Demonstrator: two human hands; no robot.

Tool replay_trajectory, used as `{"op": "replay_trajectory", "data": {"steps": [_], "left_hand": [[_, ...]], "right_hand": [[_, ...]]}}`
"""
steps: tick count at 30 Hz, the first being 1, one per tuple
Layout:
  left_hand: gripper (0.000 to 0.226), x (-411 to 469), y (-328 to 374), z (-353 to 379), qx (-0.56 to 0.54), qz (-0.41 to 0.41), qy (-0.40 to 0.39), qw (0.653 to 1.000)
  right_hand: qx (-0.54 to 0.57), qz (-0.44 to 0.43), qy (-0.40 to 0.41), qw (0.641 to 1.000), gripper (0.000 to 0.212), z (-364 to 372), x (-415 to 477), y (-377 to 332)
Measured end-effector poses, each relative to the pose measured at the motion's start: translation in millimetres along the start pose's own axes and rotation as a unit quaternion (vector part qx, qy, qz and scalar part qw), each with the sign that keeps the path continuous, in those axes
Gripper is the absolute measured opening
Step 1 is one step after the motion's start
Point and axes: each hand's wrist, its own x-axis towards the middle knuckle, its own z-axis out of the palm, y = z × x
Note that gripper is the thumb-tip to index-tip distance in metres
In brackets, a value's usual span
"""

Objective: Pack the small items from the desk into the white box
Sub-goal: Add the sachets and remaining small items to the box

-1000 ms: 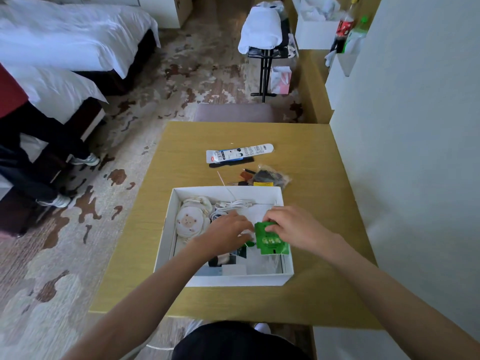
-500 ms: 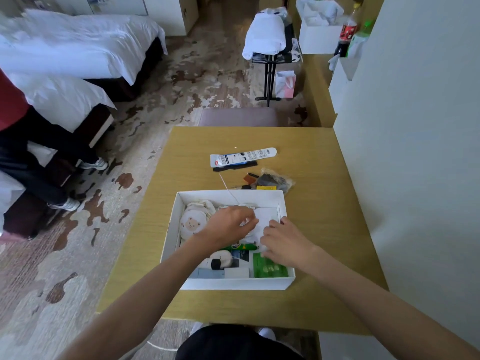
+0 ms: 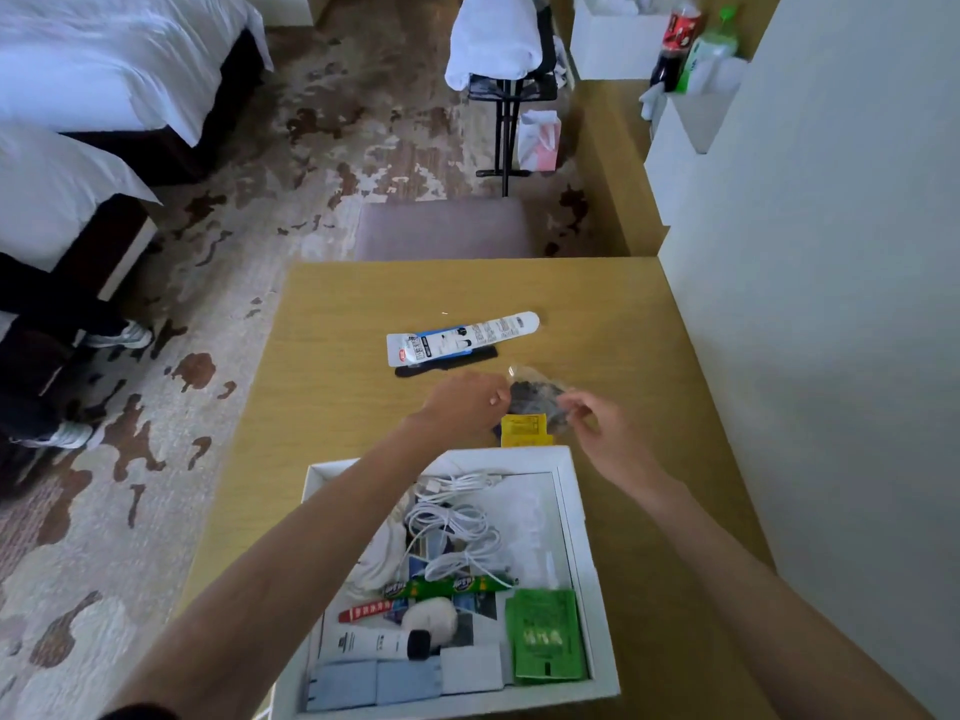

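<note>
Both your hands are beyond the box [image 3: 572,491], at the clear bag [image 3: 535,393] of dark bits on the tabletop [image 3: 358,304]. Your right hand [image 3: 609,436] pinches the bag's right edge between thumb and fingers. Your left hand [image 3: 461,403] has curled fingers at its left edge, but whether they grip I cannot tell. A yellow packet [image 3: 522,429] lies between bag and box.

white box [image 3: 576,532] near corner cut by bottom edge, clear bag [image 3: 535,394] contents blurred
</note>
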Motion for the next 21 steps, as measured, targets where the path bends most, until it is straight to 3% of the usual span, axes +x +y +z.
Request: {"op": "replay_trajectory", "data": {"steps": [5, 9, 14, 18, 21], "left_hand": [[0.018, 45, -16, 27, 0.005, -0.003, -0.076, 0.997], [0.018, 62, -31, 39, -0.044, 0.002, -0.095, 0.994], [0.013, 66, -41, 49, -0.115, 0.0, -0.128, 0.985], [0.016, 72, -48, 49, -0.165, -0.027, -0.138, 0.976], [0.039, 71, -48, 52, -0.161, -0.023, -0.186, 0.969]], "right_hand": [[-0.007, 0.032, -0.061, 0.998, 0.034, 26, 46, 11], [-0.162, -0.01, -0.122, 0.979, 0.036, 45, 74, 16], [-0.115, 0.039, -0.178, 0.977, 0.012, 51, 75, 24], [-0.076, 0.081, -0.188, 0.976, 0.015, 40, 71, 32], [-0.07, 0.086, -0.205, 0.973, 0.019, 27, 66, 33]]}}
